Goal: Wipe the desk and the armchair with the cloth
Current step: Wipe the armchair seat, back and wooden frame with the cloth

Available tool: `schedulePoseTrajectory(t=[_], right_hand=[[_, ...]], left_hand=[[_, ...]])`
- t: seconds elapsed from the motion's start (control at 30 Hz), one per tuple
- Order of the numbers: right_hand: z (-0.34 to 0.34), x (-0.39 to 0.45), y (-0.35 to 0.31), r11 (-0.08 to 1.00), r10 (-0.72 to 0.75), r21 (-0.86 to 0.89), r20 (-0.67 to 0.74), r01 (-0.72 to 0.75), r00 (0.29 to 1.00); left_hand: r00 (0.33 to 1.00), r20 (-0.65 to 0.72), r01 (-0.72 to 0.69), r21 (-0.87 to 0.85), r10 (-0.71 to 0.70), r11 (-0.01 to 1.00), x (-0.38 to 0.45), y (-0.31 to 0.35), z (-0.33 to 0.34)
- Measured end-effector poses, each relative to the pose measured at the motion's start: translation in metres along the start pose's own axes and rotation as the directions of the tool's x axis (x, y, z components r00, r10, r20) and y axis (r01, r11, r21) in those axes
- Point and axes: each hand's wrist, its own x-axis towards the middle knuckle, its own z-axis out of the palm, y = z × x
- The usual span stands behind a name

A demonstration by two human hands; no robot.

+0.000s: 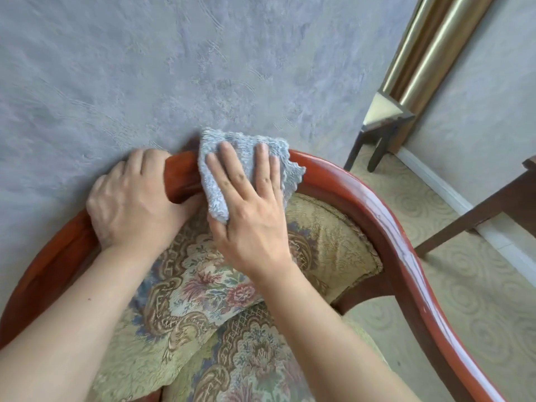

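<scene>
Floral cushion lay under both wrists. Left hand gripped armchair top rail; right hand, fingers spread, pressed cloth onto the rail just beside it. Grey wall stood close behind the rail edge.

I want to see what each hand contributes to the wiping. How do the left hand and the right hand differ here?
The left hand grips the bare red wooden rail of the armchair, fingers curled over its far side; the right hand lies flat with straight fingers. The left hand touches wood directly; the right hand presses the blue-grey cloth against the rail. Both are on the top of the chair back, side by side.
</scene>
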Motion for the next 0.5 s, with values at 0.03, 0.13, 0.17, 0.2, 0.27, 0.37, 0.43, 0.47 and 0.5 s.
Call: schedulePoseTrajectory(t=[0.03, 0.13, 0.17, 0.2, 0.27, 0.37, 0.43, 0.47, 0.5], right_hand=[[-0.006, -0.002, 0.011, 0.997, -0.038, -0.061, 0.029, 0.04, 0.999], [-0.024, -0.021, 0.048, 0.98, 0.02, -0.201, 0.061, -0.008, 0.998], [-0.029, -0.03, 0.058, 0.972, 0.088, -0.222, 0.039, -0.078, 0.995], [-0.033, -0.04, 0.067, 0.961, 0.161, -0.23, 0.008, -0.155, 0.987], [-0.041, -0.059, 0.079, 0.932, 0.288, -0.217, -0.047, -0.291, 0.956], [-0.048, -0.078, 0.088, 0.928, 0.346, -0.12, -0.076, -0.353, 0.935], [-0.055, -0.083, 0.089, 0.925, 0.376, 0.099, -0.113, -0.366, 0.92], [-0.06, -0.085, 0.09, 0.881, 0.436, 0.267, -0.145, -0.389, 0.888], [-0.067, -0.087, 0.089, 0.794, 0.534, 0.443, -0.181, -0.416, 0.826]], left_hand=[[1.0, 0.004, 0.016, 0.009, -0.016, 1.0, 0.0, 0.0, 0.001], [1.0, -0.001, 0.025, -0.007, -0.025, 1.0, -0.003, -0.001, 0.003], [1.0, 0.007, 0.024, -0.049, -0.023, 0.998, -0.004, -0.001, 0.003], [0.999, 0.019, 0.033, -0.128, -0.031, 0.991, -0.005, -0.004, 0.004], [0.996, 0.045, 0.093, -0.339, -0.083, 0.936, -0.003, -0.011, 0.004], [0.993, 0.097, -0.025, -0.425, 0.073, 0.905, 0.0, 0.004, -0.004], [0.952, 0.064, -0.258, -0.355, 0.299, 0.899, -0.003, 0.039, -0.008], [0.921, 0.045, -0.352, -0.334, 0.388, 0.875, -0.004, 0.063, -0.01], [0.89, 0.037, -0.419, -0.33, 0.455, 0.846, -0.007, 0.087, -0.011]])
